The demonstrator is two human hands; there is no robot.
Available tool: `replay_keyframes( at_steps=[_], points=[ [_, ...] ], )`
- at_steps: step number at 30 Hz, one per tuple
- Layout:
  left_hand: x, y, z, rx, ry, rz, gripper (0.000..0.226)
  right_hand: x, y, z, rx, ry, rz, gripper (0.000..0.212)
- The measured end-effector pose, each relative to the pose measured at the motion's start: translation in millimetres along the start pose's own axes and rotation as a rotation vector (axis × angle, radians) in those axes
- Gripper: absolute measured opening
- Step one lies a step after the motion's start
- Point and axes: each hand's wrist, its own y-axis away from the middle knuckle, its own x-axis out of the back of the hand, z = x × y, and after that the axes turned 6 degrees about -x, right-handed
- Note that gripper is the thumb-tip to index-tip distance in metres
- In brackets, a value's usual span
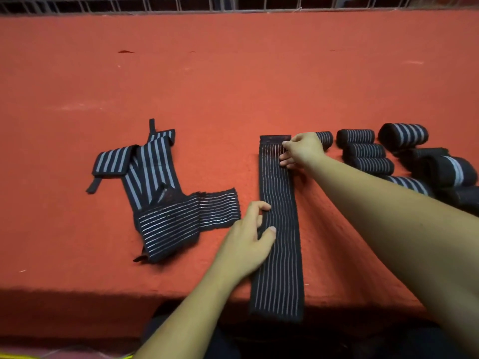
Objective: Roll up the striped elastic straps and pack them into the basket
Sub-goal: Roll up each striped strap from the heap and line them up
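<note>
A long black strap with thin pale stripes (280,229) lies flat on the red table, running from the far end to over the near edge. My right hand (302,149) pinches its far right edge near the dark end patch. My left hand (248,239) rests on the strap's left edge midway, thumb and fingertips on the fabric. To the left lies a heap of loose unrolled straps (160,193), some with wide stripes. On the right sit several rolled straps (368,151). No basket is in view.
The red felt-covered table (207,73) stretches far back to a wire grid fence (233,3) along its rear edge. Larger rolls with wide stripes (404,136) crowd the right side under my right forearm. The table's near edge drops into shadow.
</note>
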Motion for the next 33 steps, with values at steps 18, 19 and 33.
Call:
replay_keyframes(
  at_steps=[18,19,33],
  points=[
    [6,0,2,-0.043,0.073,-0.072,0.015,25,92,56,0.384,0.771,-0.152,0.035],
    [7,1,3,-0.030,0.077,-0.087,0.014,27,96,59,0.394,0.812,-0.175,0.039],
    [37,19,47,0.128,-0.147,-0.394,0.017,28,110,58,0.403,0.913,-0.253,0.049]
  ],
)
